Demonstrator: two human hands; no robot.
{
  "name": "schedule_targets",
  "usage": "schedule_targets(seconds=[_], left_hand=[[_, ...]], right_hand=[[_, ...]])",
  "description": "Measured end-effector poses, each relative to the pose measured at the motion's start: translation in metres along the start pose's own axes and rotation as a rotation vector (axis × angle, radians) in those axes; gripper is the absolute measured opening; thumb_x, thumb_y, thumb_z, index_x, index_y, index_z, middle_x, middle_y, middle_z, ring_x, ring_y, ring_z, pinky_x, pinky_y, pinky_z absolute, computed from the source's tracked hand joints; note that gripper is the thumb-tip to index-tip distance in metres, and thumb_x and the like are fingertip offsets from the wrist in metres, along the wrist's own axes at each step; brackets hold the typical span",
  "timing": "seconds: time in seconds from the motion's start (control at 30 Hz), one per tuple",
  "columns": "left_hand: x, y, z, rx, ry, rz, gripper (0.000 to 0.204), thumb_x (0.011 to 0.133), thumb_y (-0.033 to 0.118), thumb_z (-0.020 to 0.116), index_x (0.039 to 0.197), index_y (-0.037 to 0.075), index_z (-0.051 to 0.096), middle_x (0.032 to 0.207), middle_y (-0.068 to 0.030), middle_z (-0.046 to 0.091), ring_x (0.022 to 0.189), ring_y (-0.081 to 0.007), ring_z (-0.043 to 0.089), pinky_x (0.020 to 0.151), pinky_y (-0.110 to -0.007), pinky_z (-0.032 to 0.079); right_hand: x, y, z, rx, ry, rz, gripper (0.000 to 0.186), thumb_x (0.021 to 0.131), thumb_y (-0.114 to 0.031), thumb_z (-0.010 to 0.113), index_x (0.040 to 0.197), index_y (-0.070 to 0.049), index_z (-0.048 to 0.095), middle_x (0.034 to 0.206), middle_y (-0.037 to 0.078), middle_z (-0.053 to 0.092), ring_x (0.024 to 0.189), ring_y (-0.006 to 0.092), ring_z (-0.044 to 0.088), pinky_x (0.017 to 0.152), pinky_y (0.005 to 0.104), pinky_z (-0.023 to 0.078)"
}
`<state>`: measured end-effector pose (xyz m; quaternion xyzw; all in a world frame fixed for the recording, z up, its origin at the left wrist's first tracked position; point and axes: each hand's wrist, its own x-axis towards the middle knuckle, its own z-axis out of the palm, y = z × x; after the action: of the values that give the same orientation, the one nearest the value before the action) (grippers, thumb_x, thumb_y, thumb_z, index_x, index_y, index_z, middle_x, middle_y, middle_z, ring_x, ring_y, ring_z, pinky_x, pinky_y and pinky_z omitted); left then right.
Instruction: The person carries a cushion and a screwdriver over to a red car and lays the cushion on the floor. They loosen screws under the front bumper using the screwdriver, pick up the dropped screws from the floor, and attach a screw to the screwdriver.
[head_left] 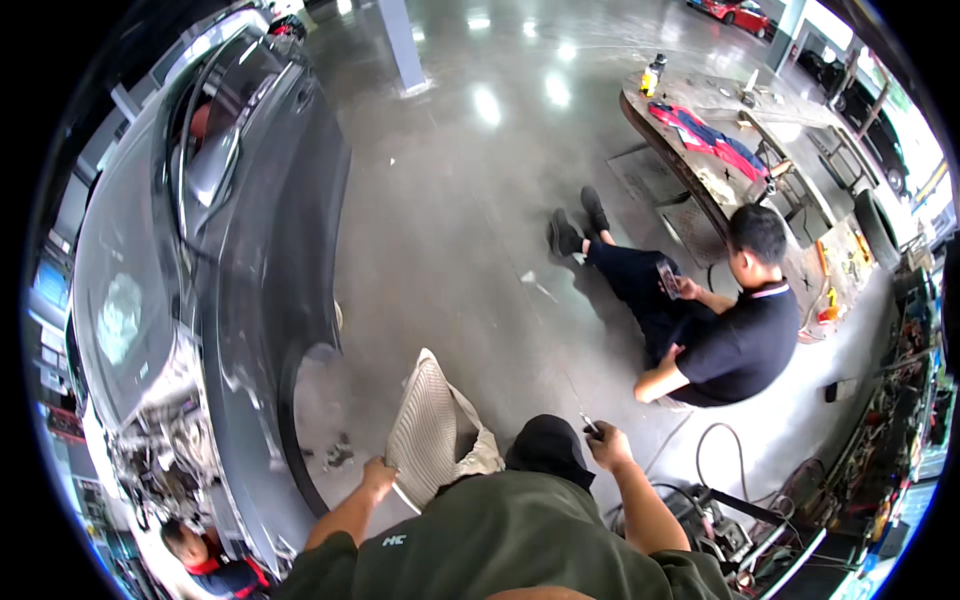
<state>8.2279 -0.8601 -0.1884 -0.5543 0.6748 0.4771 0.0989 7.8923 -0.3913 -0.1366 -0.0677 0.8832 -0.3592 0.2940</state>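
My left hand [378,478] is closed at the left edge of a beige ribbed panel [428,440]. The panel stands tilted in front of me, and a loose pale flap [480,452] hangs along its right side. Out to the right, my right hand [608,447] grips a small dark-handled tool [592,427] with a thin light tip; its exact kind is too small to make out. Between the two hands shows a black rounded shape [548,448], perhaps my knee.
A grey car [270,260] with an exposed engine bay [165,450] stands at left; a person [205,560] is beside it. At right another person [740,330] sits holding a phone, near a worn workbench [690,155]. Hoses and metal equipment [735,530] lie close to my right arm.
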Motion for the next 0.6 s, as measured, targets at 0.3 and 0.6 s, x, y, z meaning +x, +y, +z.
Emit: schedule_targets(seconds=[0.3,0.6], left_hand=[[0.137,0.228,-0.018,0.088,0.049,-0.157,0.047,0.075,0.003,0.074,0.12,-0.008,0.066,0.108,-0.0226,0.073,0.098,-0.0297,0.07,0.086,-0.04,0.055],[0.34,0.425,-0.024,0.241,0.019,-0.231,0.047,0.074,0.006,0.075,0.119,-0.008,0.066,0.106,-0.023,0.073,0.097,-0.0303,0.071,0.086,-0.04,0.055]], right_hand=[[0.336,-0.041,-0.028,-0.213,-0.254,0.292,0.027,0.085,-0.026,0.073,0.111,-0.019,0.077,0.105,0.01,0.077,0.099,0.0249,0.073,0.085,0.0368,0.058],[0.723,-0.278,-0.137,0.003,-0.178,-0.064,0.019,0.089,-0.016,0.071,0.106,-0.007,0.073,0.084,0.006,0.07,0.078,0.0169,0.067,0.072,0.0329,0.054]])
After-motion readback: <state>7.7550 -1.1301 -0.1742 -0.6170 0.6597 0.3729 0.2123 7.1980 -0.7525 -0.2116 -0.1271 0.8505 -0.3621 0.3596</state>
